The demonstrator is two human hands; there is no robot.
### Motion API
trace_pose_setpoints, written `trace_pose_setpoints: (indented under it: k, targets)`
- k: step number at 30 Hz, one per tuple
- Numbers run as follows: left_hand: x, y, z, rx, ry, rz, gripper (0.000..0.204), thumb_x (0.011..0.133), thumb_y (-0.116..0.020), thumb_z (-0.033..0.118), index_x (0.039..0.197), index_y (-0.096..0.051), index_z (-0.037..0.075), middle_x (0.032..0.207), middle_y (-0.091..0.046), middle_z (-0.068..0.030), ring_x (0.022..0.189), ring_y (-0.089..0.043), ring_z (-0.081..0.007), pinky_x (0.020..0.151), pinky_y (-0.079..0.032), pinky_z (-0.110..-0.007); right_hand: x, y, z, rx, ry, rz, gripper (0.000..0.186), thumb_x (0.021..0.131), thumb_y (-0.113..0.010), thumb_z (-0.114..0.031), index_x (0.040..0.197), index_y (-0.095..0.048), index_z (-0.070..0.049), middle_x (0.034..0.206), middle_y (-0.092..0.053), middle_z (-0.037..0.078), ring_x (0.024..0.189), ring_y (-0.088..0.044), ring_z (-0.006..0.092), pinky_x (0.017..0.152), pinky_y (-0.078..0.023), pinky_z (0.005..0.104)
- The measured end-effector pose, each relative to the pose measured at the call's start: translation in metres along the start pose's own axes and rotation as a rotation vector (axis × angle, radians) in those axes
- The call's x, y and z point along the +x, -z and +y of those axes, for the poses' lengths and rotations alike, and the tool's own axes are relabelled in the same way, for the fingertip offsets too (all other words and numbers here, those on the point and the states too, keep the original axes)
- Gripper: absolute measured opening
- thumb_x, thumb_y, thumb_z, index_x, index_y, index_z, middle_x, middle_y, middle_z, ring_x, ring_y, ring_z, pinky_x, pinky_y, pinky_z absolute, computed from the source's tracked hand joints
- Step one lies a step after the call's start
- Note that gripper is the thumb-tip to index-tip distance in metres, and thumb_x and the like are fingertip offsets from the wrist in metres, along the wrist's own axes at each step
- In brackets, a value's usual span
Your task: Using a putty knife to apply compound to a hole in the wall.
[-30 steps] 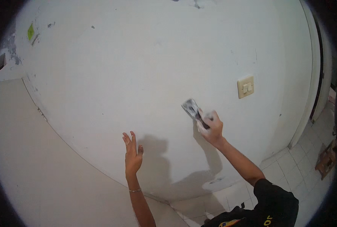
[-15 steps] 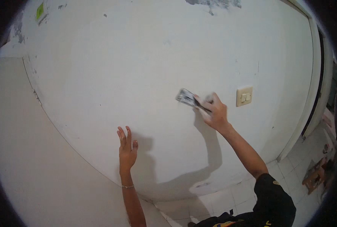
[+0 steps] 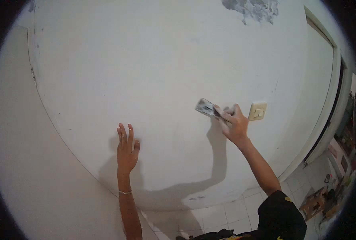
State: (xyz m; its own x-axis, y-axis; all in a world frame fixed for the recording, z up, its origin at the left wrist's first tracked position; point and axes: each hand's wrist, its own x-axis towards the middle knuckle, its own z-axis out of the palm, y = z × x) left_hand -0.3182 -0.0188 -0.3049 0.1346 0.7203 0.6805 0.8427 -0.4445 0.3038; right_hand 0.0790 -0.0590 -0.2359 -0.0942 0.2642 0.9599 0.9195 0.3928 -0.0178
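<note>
My right hand point(image 3: 235, 125) is wrapped round the dark handle of a putty knife point(image 3: 205, 107). The tool's flat, whitish-smeared blade points up and left, close against the white wall point(image 3: 158, 76); whether it touches cannot be made out. White residue coats the thumb and fingers of this hand. Lower and to the left, my left hand point(image 3: 127, 149) holds nothing. Its fingers stretch upward at the wall, with white specks on the tips and a thin bracelet point(image 3: 125, 192) at the wrist.
Right of my right hand is a cream light switch point(image 3: 258, 111). A grey, flaked patch point(image 3: 255, 9) marks the wall's upper part. At the far right stands a door frame point(image 3: 333, 96), with wooden and mixed objects point(image 3: 315, 203) on the tiled floor point(image 3: 242, 208). A second wall point(image 3: 38, 160) meets this one at left.
The view has shifted, bringing more of the right side and the flaked patch in. The putty knife is slightly nearer the light switch. My left hand stays raised with its fingers extended.
</note>
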Motion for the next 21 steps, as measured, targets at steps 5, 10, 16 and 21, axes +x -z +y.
trace_pose_setpoints:
  k: [5, 10, 16, 21]
  targets:
    - [0.0, -0.004, -0.007, -0.022, -0.033, 0.03, 0.063, 0.108, -0.048, 0.029, 0.166, -0.023, 0.022, 0.173, -0.008, -0.0176, 0.157, -0.014, -0.0441, 0.12, -0.034, -0.054, -0.001, -0.003, 0.003, -0.108, 0.002, -0.089, 0.053, 0.08, -0.079, -0.014, 0.13, -0.074, -0.031, 0.087, -0.056, 0.004, 0.068, -0.058, 0.0168, 0.054, -0.049, 0.0329]
    - [-0.001, -0.005, -0.008, -0.078, -0.04, 0.049, 0.062, 0.109, -0.045, 0.031, 0.166, -0.023, 0.023, 0.173, -0.009, -0.0168, 0.157, -0.014, -0.044, 0.12, -0.034, -0.054, 0.007, -0.003, -0.008, -0.027, -0.027, 0.008, 0.058, 0.07, -0.08, -0.009, 0.125, -0.076, -0.028, 0.091, -0.058, 0.004, 0.072, -0.061, 0.0201, 0.058, -0.053, 0.0326]
    - [-0.001, -0.002, -0.01, -0.101, -0.064, 0.045, 0.059, 0.11, -0.042, 0.031, 0.166, -0.025, 0.024, 0.174, -0.011, -0.0157, 0.158, -0.013, -0.043, 0.121, -0.032, -0.053, 0.023, -0.033, -0.028, 0.005, -0.06, 0.029, 0.058, 0.07, -0.081, -0.011, 0.126, -0.076, -0.024, 0.096, -0.06, 0.007, 0.075, -0.062, 0.023, 0.063, -0.054, 0.0354]
    - [-0.002, 0.003, -0.011, -0.08, -0.047, 0.017, 0.059, 0.11, -0.044, 0.028, 0.166, -0.025, 0.024, 0.174, -0.01, -0.0157, 0.158, -0.011, -0.0424, 0.121, -0.032, -0.053, -0.023, -0.024, -0.007, -0.004, -0.093, 0.004, 0.049, 0.08, -0.079, -0.01, 0.128, -0.076, -0.017, 0.081, -0.055, 0.008, 0.072, -0.055, 0.0232, 0.062, -0.048, 0.0342]
